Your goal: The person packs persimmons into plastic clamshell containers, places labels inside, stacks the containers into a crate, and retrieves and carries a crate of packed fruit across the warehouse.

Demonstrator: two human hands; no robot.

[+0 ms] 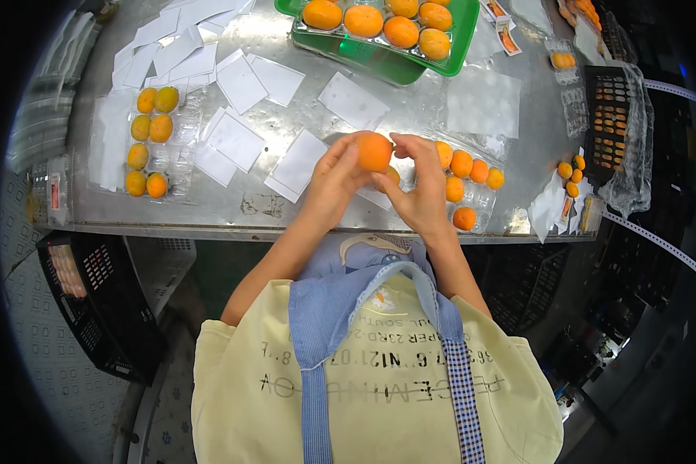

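Nearest: pale yellow top (379, 421) with blue strap (315, 417), below the front edge of a metal table (417, 108). Just beyond, raised over that edge: one orange fruit (374, 151), round and smooth, clasped by its left side between the thumb and fingers of the left hand (335, 176). Opposite: right hand (417, 174), with thumb and forefinger well parted in a loose curve beside the fruit; contact there impossible to tell. Just below, between the hands: second fruit (393, 175), partly hidden; whether held or resting, not clear.

Handling, by judgement: light enough for one hand, fairly firm, tender at the skin, apt to bruise under a hard pinch and to roll if loosely held. Best taken around the widest girth, with finger pads on opposite sides, under even pressure and clear of the nails.

Outward, at right: clear tray (483, 203) with several fruits. At left: another clear tray (182, 160), also partly filled; probably thin and flexible, best gripped by opposite rims. Beyond: loose white sheets (238, 81). Farthest: green basket (462, 54) beneath a further fruit-filled tray (401, 32).
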